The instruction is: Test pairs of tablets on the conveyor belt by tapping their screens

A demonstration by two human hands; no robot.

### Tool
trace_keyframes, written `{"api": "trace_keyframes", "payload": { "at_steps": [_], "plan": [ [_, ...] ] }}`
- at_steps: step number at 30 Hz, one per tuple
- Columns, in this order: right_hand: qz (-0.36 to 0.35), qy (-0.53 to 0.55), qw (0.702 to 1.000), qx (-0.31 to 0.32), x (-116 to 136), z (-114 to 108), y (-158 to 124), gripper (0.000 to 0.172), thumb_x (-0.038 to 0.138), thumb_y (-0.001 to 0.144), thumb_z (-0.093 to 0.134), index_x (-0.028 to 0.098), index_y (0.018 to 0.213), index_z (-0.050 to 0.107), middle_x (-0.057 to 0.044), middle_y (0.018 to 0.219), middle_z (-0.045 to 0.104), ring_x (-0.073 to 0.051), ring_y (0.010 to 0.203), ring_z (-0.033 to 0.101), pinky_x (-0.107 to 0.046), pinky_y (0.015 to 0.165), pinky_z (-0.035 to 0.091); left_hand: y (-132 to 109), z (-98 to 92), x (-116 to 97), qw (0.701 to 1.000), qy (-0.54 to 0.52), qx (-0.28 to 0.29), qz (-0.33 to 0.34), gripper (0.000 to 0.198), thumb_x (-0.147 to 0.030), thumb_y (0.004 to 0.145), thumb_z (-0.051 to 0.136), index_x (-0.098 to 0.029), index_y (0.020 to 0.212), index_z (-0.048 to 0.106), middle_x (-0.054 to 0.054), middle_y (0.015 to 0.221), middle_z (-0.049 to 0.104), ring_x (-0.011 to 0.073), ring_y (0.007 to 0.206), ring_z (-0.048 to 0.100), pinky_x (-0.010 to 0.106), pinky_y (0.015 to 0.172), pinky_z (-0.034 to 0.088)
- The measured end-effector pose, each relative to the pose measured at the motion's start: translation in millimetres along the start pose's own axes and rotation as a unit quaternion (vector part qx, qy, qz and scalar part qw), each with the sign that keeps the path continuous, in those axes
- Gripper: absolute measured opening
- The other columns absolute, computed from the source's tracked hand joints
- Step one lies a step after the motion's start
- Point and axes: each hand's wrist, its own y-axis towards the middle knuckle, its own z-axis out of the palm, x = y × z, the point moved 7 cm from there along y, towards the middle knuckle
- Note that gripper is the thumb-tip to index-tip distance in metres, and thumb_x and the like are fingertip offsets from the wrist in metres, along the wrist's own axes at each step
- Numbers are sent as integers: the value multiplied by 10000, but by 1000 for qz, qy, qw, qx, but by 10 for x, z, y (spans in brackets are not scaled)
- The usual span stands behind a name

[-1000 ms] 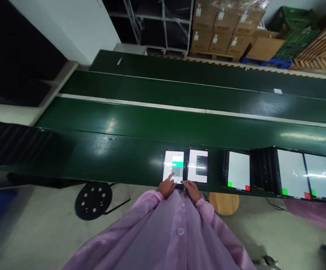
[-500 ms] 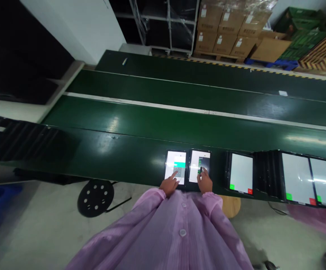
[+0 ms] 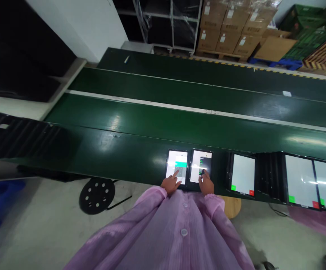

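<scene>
Two lit tablets lie side by side at the near edge of the green bench. My left hand [image 3: 171, 183] is over the lower part of the left tablet [image 3: 173, 157], index finger stretched toward a grey keypad below a teal band on its screen. At the right tablet [image 3: 195, 165], my right hand [image 3: 206, 183] rests over the lower right of the screen, a finger pointing at a dark panel with green lines. Both hands have fingers apart and hold nothing. Whether the fingertips touch the glass, I cannot tell.
Right of my hands lie a tablet [image 3: 243, 172] with green and red corner squares and two more like it [image 3: 300, 180]. A row of dark upright panels [image 3: 266, 174] stands between them. A black stool [image 3: 97, 195] and a wooden stool [image 3: 230, 207] are below the bench [image 3: 135, 146].
The view has shifted slightly, so everything sits a little further right. My right fingers have moved slightly on the right tablet; my left hand keeps its place over the keypad.
</scene>
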Motion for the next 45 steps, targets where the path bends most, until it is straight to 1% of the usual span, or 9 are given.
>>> {"api": "trace_keyframes", "payload": {
  "at_steps": [5,9,14,18,22,26,30,35,45],
  "plan": [
    [-1,44,998,-41,-79,20,-75,213,324,983,484,229,904,657,-60,1517,552,-172,1006,723,-268,776,560,-100,-20,179,996,-61,-55,-28,439,-468,1059,337,-193,976,669,96,1629,427,239,1161,663,389,921,566],
    [6,66,997,-32,-141,90,-170,185,331,986,508,235,929,655,-73,1534,538,-188,1085,715,-283,840,563,-186,-17,638,966,-108,-177,-155,350,-380,1031,426,-157,1229,610,191,1536,496,298,1345,549,473,1135,454],
    [8,74,997,-4,-109,149,-234,191,322,997,503,225,923,650,-100,1540,524,-208,1099,715,-319,892,560,-166,210,924,943,-192,-148,-227,521,-362,1009,478,-94,1453,435,225,1427,584,292,1353,565,433,1151,448],
    [-15,73,997,9,57,151,-223,191,316,1000,512,217,913,650,-97,1526,538,-195,1072,717,-311,896,554,-188,205,911,943,-200,-151,-221,462,-356,1020,459,-108,1409,472,209,1406,595,266,1328,586,398,1131,466],
    [-76,66,994,34,372,156,-207,190,301,1004,529,216,884,649,-82,1547,523,-179,1108,705,-288,919,538,-171,4,738,953,-166,-176,-180,310,-346,1036,418,-154,1205,594,176,1511,505,243,1385,525,376,1170,425],
    [-124,51,989,70,698,181,-194,172,270,1002,538,208,892,655,-77,1567,508,-190,1133,698,-306,951,532,33,-139,291,988,-109,-97,-48,320,-365,1053,386,-204,967,649,76,1608,444,207,1260,616,353,1079,503],
    [-155,25,984,90,925,207,-160,164,256,1007,527,195,936,662,-73,1598,473,-177,1088,709,-292,921,538,258,-215,13,998,-41,-41,11,416,-355,1068,312,-181,1014,686,89,1631,428,228,1160,659,382,1001,540],
    [-166,-12,981,97,1100,251,-36,198,269,1023,480,193,990,661,-88,1628,432,-170,1073,709,-295,887,543,414,-191,-22,1000,8,19,21,380,-220,1019,353,-138,1044,724,120,1658,385,271,1100,674,399,874,561],
    [-158,-70,982,82,1240,191,116,253,254,1020,439,171,1044,677,-150,1577,492,-192,941,739,-309,798,557,443,-210,-27,999,5,19,25,374,-212,1020,355,-137,1061,719,110,1667,374,262,1063,679,389,856,546]
  ]
}}
